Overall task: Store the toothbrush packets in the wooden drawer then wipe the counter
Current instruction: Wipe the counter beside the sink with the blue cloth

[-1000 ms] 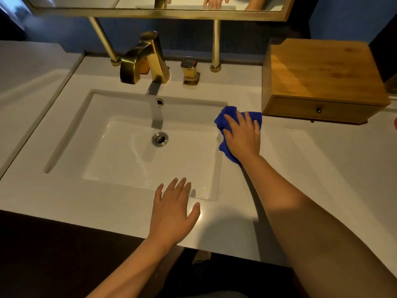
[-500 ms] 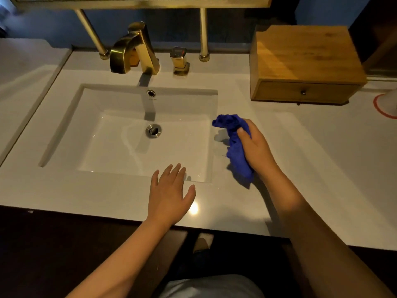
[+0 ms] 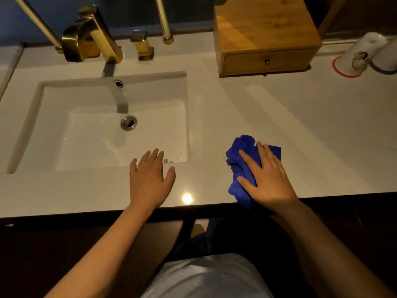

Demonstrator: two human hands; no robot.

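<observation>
A crumpled blue cloth (image 3: pixel 240 168) lies on the white counter (image 3: pixel 300 130) near its front edge, right of the sink. My right hand (image 3: pixel 267 179) presses flat on the cloth with fingers spread. My left hand (image 3: pixel 150 179) rests palm down on the counter strip in front of the basin, fingers apart, holding nothing. The wooden drawer box (image 3: pixel 266 35) stands at the back, its drawer (image 3: pixel 266 62) closed. No toothbrush packets are visible.
A white rectangular sink (image 3: pixel 103 130) with a drain fills the left. A gold faucet (image 3: pixel 92 35) and handle (image 3: pixel 141 46) stand behind it. Two white cups (image 3: pixel 361 54) sit at the far right. The counter's dark front edge runs just below my hands.
My right hand has drawn the blue cloth from beside the sink's back corner toward the counter's front edge and flattened on it. The left hand has stayed in place.
</observation>
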